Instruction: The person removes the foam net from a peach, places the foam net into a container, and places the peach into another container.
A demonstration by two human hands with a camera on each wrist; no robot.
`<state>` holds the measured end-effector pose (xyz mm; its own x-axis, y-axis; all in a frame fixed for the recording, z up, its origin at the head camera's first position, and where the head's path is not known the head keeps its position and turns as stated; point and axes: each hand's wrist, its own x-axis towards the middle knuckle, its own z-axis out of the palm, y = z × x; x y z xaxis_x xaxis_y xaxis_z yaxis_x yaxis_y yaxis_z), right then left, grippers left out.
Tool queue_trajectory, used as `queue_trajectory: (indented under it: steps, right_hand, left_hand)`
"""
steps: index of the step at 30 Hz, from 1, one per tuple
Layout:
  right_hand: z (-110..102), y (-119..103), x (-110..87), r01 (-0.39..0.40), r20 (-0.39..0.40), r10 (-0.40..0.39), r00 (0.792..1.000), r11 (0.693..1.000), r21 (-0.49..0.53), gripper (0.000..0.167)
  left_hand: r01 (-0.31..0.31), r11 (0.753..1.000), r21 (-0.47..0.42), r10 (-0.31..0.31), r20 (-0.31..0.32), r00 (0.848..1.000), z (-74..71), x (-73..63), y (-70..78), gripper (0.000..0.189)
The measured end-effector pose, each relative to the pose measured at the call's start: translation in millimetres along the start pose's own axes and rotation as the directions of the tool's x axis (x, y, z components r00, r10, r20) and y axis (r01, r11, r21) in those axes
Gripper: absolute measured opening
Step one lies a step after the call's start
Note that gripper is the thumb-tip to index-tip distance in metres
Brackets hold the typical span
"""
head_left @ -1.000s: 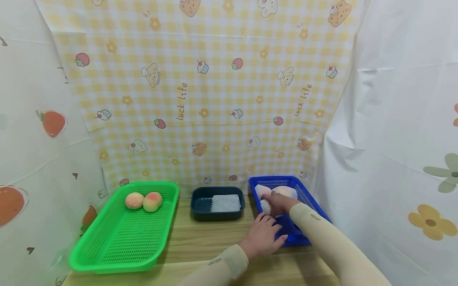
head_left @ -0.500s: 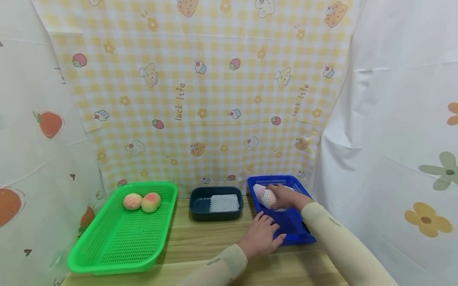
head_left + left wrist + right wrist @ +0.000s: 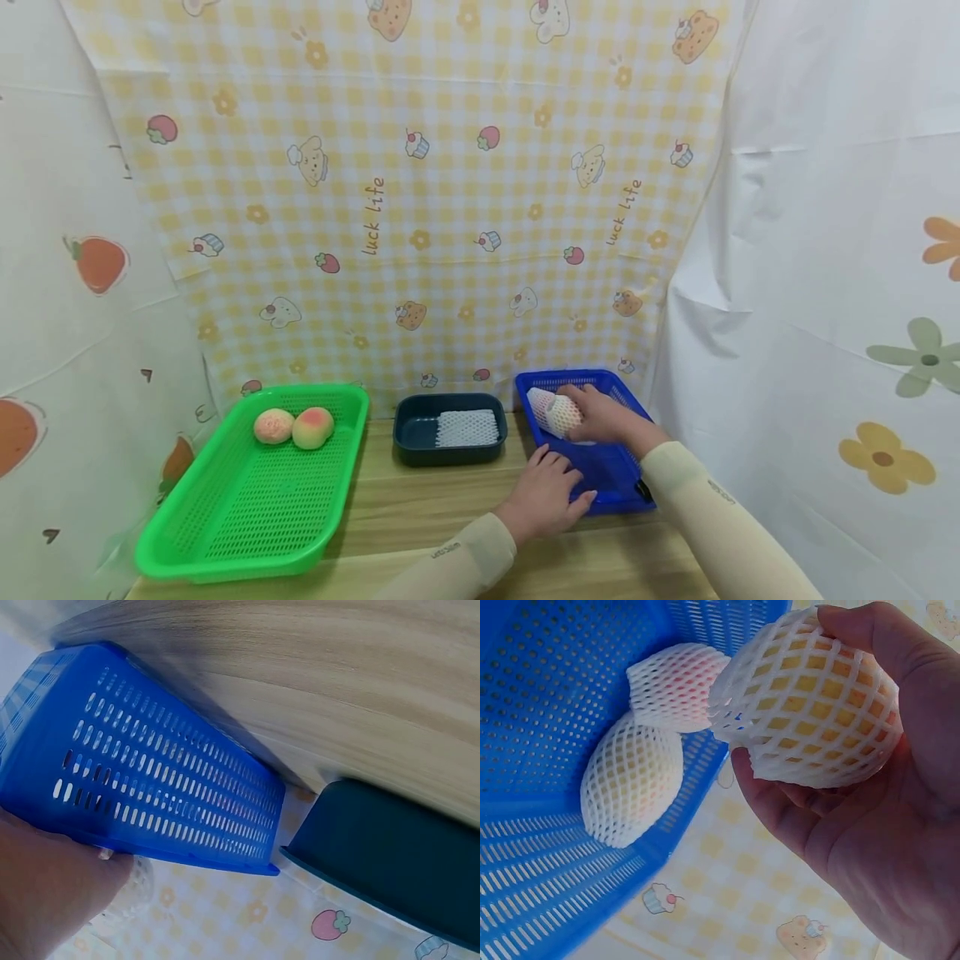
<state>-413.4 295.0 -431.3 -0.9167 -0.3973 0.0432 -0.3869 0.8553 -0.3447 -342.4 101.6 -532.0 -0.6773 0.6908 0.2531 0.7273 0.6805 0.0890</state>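
My right hand [image 3: 603,417] reaches into the blue basket [image 3: 611,504] and grips a peach [image 3: 817,709] wrapped in a white foam net, thumb on one side and fingers on the other. Two more netted fruits, one pinkish [image 3: 679,686] and one yellowish [image 3: 634,776], lie against each other inside the basket. At the basket's near left, my left hand [image 3: 542,496] rests on the rim with its fingers spread. The left wrist view shows that hand [image 3: 56,892] along the rim, outside the slotted wall, most of its fingers hidden.
A dark teal box [image 3: 450,456] with white foam nets [image 3: 467,427] in it stands left of the blue basket. Farther left is a long green basket [image 3: 273,500] holding a textured pink fruit [image 3: 273,426] and a peach [image 3: 312,428]. A patterned cloth [image 3: 435,192] hangs behind.
My right hand has shifted slightly right and away from the basket's left side, over the netted fruit. My left hand has stayed on the rim. The head view has shifted slightly.
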Motion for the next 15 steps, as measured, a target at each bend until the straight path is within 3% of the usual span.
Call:
queue_trajectory:
  steps: [5,9,15]
  right_hand:
    - [1.1,-3.0,-3.4,0.019,-0.024,-0.019,1.000,1.000,0.002,0.083]
    - [1.6,-6.7,-6.5,0.029,-0.039,-0.029,0.999,1.000,0.002,0.083]
    - [4.0,-16.9,-12.8,0.079,-0.060,-0.077,0.995,0.996,0.033,0.083]
  left_hand:
    - [0.000,0.998,-0.064,-0.003,-0.049,0.999,0.4,-1.9,-4.5,0.061]
    - [0.011,0.991,-0.134,-0.029,-0.134,0.990,-9.7,-7.2,-11.1,0.050]
    - [0.069,0.971,-0.230,-0.130,-0.262,0.956,-35.6,-24.8,-31.6,0.034]
